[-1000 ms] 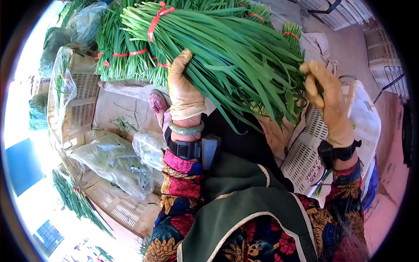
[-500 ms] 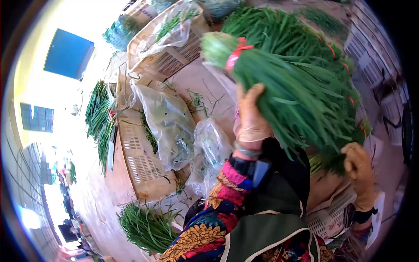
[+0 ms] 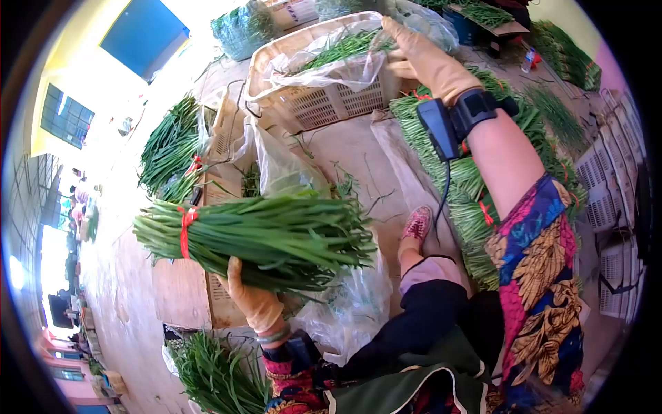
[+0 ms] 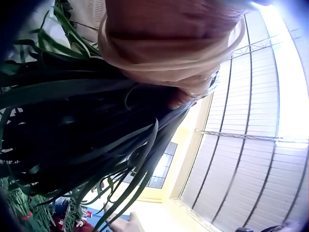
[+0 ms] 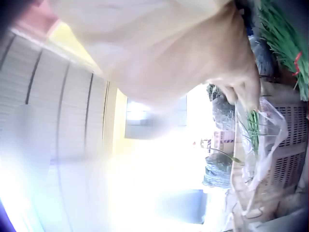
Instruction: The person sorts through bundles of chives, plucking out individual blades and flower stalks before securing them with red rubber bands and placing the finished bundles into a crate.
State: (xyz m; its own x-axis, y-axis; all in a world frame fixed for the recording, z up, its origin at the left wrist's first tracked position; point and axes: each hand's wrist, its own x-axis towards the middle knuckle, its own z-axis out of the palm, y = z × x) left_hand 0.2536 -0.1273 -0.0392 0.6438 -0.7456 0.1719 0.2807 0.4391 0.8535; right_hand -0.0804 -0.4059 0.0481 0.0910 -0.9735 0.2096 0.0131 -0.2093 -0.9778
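Observation:
My gloved left hand point(image 3: 254, 302) grips a thick bundle of garlic chives point(image 3: 276, 231) from below, thumb up against its near side. A red tie point(image 3: 185, 231) circles the pale stem end at the left; the leaves spread right. In the left wrist view, dark leaves point(image 4: 72, 121) hang beside the glove, and most fingers are hidden. Stretched far forward, my gloved right hand point(image 3: 431, 65) has its fingers loosely extended at the right end of a lined crate point(image 3: 327, 103). Loose greens point(image 3: 345, 50) lie in its clear plastic liner point(image 5: 271, 128), right by the fingertips.
Stacked tied bundles point(image 3: 476, 241) lie along the right. More chives rest at the left point(image 3: 169, 148) and lower left point(image 3: 221, 376). A crumpled clear bag point(image 3: 358, 303) sits on the floor below the held bundle. White crates point(image 3: 603, 172) stand at the far right.
The left hand has carried the bundle left, away from the stacked bundles. The right hand has left the leaf ends and reached forward to the lined crate. The view has turned left.

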